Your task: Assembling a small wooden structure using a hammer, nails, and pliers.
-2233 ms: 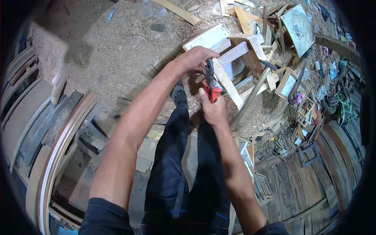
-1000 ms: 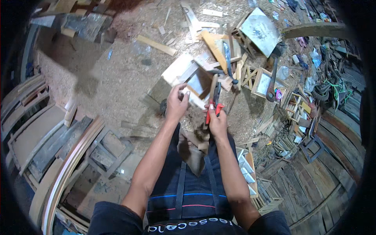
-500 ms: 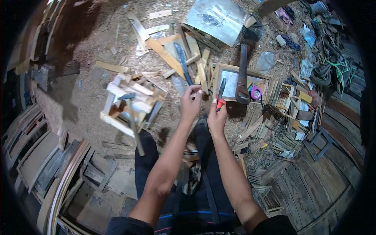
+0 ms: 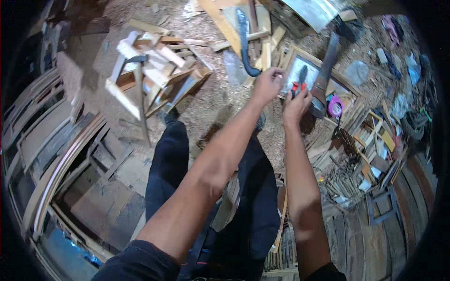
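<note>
My right hand (image 4: 296, 107) is closed round a hand tool (image 4: 303, 77) with a red-and-black grip and a dark, narrow head; its exact kind is unclear. The tool reaches over a wooden frame (image 4: 315, 58) with a pale, shiny panel inside. Just left of it, my left hand (image 4: 268, 88) has its fingertips pinched together; anything small between them is too fine to make out. A machete-like blade (image 4: 243, 40) with a dark blue handle lies on wood offcuts beyond my left hand. A rusty handsaw-like metal tool (image 4: 324, 77) lies across the frame beside a pink tape measure (image 4: 335, 107).
At the left, a hammer (image 4: 139, 93) leans on a wooden crate (image 4: 161, 79) heaped with offcuts. A metal-topped box (image 4: 316, 11) stands at the far side. Stacked slats and scraps (image 4: 340, 178) fill the right, with window-like frames (image 4: 35, 126) along the left.
The view has shifted, so the crate and frame sit differently in it. My right hand's tool has turned over the frame, and my left hand's fingers have drawn together close to it.
</note>
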`<state>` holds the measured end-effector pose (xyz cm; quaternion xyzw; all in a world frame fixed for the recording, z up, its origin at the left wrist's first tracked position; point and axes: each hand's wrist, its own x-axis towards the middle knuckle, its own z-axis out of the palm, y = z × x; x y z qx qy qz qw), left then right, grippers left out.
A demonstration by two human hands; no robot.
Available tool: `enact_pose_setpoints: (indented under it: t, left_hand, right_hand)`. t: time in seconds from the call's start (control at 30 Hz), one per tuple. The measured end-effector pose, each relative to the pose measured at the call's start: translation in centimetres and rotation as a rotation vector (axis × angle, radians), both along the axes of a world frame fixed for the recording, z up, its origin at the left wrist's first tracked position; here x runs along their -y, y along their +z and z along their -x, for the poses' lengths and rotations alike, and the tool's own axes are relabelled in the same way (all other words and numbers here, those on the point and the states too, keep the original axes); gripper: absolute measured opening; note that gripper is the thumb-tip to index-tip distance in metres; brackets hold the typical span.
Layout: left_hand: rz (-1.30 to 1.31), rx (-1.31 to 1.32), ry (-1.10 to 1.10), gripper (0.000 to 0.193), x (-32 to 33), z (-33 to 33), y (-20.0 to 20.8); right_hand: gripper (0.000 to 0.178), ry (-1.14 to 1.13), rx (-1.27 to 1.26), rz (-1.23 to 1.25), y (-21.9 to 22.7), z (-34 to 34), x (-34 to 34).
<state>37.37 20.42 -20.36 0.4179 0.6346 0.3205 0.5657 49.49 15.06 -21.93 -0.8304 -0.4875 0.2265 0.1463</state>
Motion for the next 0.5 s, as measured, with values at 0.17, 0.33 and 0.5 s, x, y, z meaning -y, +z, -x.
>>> enact_pose_setpoints:
  t: [0.17,0.33,0.5]
  left_hand:
    - [-0.027,0.088,0.106,0.022,2.6,4.3,7.8]
    - [-0.011,0.058,0.181,0.020,5.6,13.5,18.8]
    - [-0.088,-0.061,0.391,0.017,8.0,26.1,23.3]
  right_hand:
    - [0.057,0.198,-0.002,-0.237,5.8,4.9,-0.6]
    - [0.027,0.030,-0.841,-0.042,15.4,16.9,2.8]
    - [0.060,0.222,-0.872,0.074,20.4,28.2,8.5]
